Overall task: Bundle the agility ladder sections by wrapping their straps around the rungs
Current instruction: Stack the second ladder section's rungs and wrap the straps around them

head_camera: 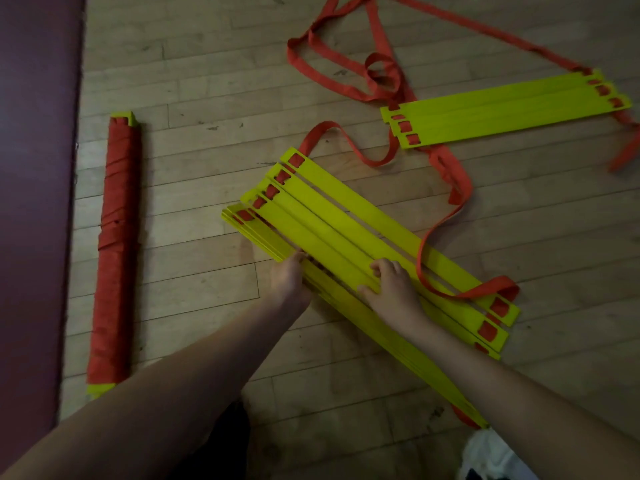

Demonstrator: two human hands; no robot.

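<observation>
The rungs (329, 230) lay fanned on the floor (207, 98); gathering them into a stack seemed the step in hand. The left hand (289, 277) met the stack's near edge, fingers hidden, grip unclear. The right hand (391, 285) curled its fingers over the rungs. Next, likely: square the stack, then wind the loose strap (460, 190) around it.
</observation>
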